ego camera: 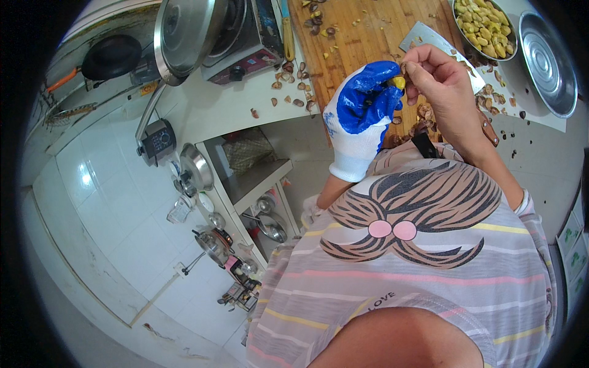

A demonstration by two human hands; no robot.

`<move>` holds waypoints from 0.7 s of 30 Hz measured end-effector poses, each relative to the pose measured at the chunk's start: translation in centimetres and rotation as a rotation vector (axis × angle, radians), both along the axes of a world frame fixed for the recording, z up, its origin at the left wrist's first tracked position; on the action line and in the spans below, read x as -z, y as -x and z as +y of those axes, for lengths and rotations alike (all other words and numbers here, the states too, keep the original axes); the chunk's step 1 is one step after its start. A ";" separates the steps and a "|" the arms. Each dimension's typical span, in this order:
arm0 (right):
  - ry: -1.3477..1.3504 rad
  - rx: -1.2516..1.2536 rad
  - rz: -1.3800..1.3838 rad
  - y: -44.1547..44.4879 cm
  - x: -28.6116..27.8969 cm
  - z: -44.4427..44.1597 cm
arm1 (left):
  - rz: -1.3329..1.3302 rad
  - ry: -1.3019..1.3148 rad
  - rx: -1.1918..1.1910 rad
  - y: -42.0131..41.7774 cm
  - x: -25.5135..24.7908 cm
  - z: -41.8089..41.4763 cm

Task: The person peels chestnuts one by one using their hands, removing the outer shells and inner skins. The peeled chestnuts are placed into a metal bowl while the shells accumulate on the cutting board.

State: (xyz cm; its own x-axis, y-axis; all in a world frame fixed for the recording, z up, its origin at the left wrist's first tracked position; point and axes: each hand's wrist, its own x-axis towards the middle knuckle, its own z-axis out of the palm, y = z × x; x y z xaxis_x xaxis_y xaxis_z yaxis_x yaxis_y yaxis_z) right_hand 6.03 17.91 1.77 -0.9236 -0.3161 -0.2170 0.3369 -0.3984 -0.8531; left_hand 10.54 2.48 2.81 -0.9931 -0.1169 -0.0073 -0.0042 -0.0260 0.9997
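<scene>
My left hand [363, 99], in a white knit glove with a blue rubber-coated palm, grips a partly peeled yellow chestnut [398, 83] between thumb and fingers. Bare and close beside it, my right hand [435, 76] pinches a small brown piece of chestnut skin [403, 69] at the nut's edge. Both hands are above a wooden cutting board [368, 27] strewn with brown shell pieces [425, 117]. A cleaver [416, 37] lies partly behind my right hand, its brown handle [488, 129] showing past my wrist.
A steel bowl [515, 43] of peeled chestnuts [485, 27] stands at the upper right, beside a shallow metal dish [550, 64]. On the left are a gas stove [248, 62] and a lidded pan [184, 41]. Shells [301, 86] litter the white counter [221, 106].
</scene>
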 end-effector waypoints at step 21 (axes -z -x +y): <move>-0.081 -0.093 0.223 0.3 0.3 0.5 | -0.050 -0.226 -0.019 0.3 0.0 -0.6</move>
State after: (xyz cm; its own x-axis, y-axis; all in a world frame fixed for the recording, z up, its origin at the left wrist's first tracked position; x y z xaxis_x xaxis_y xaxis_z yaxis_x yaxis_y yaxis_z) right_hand 5.72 18.38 1.48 -0.9193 -0.3916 -0.0388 0.1683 -0.3019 -0.9384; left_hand 10.24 1.85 2.77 -0.9885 -0.1252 -0.0845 -0.0510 -0.2500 0.9669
